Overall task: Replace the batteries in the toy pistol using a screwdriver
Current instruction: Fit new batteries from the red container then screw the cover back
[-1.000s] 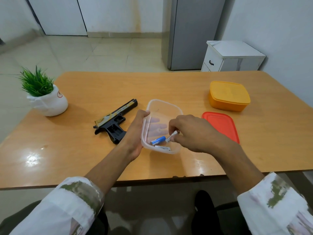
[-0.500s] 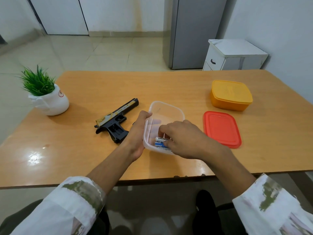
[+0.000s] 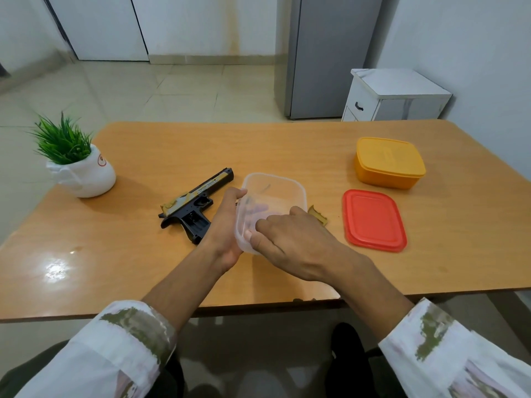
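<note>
we steady the clear container (image 3: 287, 193) with our left hands' grip, the left hand (image 3: 227, 225) clasping its wall with the thumb over the rim, likely so it won't slide while the right hand (image 3: 290, 245) reaches inside. the right fingers dip into it and are hidden, so we cannot tell whether they hold anything. the toy pistol (image 3: 195, 203) lies flat on the tabletop (image 3: 143, 254) just left of the container, within easy reach. we count one pistol, one clear container, one loose red lid (image 3: 373, 221), one closed orange box (image 3: 389, 163), one small gold piece (image 3: 318, 216) and one potted plant (image 3: 80, 168). no screwdriver shows.
</note>
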